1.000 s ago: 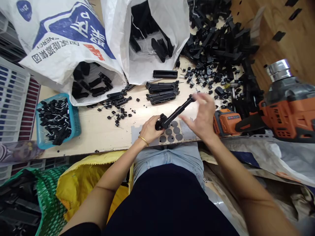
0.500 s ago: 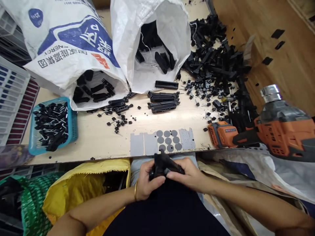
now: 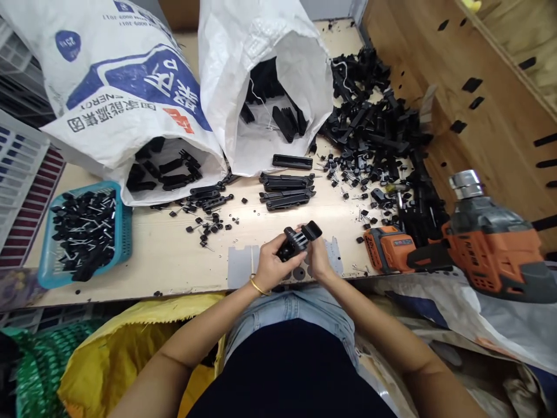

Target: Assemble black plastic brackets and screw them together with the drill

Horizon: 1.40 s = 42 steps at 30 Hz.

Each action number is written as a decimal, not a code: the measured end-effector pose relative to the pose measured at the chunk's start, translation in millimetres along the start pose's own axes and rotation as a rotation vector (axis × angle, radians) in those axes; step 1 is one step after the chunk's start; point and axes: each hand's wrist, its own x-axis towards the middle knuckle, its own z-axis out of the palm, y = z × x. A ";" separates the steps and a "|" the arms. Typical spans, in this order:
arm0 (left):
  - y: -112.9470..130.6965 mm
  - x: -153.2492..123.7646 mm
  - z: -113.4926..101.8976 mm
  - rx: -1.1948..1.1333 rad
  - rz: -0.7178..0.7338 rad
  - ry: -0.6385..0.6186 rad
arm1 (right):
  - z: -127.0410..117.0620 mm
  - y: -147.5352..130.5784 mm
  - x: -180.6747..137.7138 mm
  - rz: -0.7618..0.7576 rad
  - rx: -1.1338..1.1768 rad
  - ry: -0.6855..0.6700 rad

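My left hand (image 3: 273, 266), with a gold bangle at the wrist, is closed round a black plastic folding part (image 3: 287, 247) above the table's front edge. A flat black flap at the part's upper right stands up in front of my right hand (image 3: 319, 256). My right hand grips the same part from the right, its fingertips mostly hidden behind it. Beneath both hands lie grey sheets (image 3: 239, 267) and dark round pads (image 3: 299, 273), partly covered. Beyond them, several long black folding arms (image 3: 288, 191) are stacked on the table.
An orange cordless power tool (image 3: 487, 244) stands at the right, before a heap of black parts (image 3: 369, 122). Two white woven sacks (image 3: 217, 75) lie open at the back. A blue basket (image 3: 124, 232) of black-headed screws stands left. A yellow sack (image 3: 108, 337) is below the table edge.
Both hands have risen and moved forward from close to my body to over the table edge, carrying the black part. It has turned, and its flap now stands up at the right.
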 end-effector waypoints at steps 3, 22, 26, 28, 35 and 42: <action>-9.9 6.9 -1.8 0.096 -0.039 -0.030 | -33.4 -7.0 28.3 -0.060 -0.095 0.120; -69.8 30.7 23.0 1.231 0.315 -0.362 | -62.7 -45.7 79.2 -0.611 -1.120 0.211; -70.1 32.8 29.5 1.240 0.318 -0.320 | -21.9 -62.0 136.2 -0.561 -1.283 0.057; -64.4 42.1 32.3 1.232 0.333 -0.315 | -1.8 -65.7 171.0 -0.476 -1.349 0.040; -64.2 91.9 29.7 1.239 0.245 -0.280 | 29.8 -65.5 236.4 -0.304 -1.516 -0.099; -70.5 114.4 15.5 1.225 0.289 -0.318 | -2.9 -83.1 225.2 -0.352 -1.557 -0.076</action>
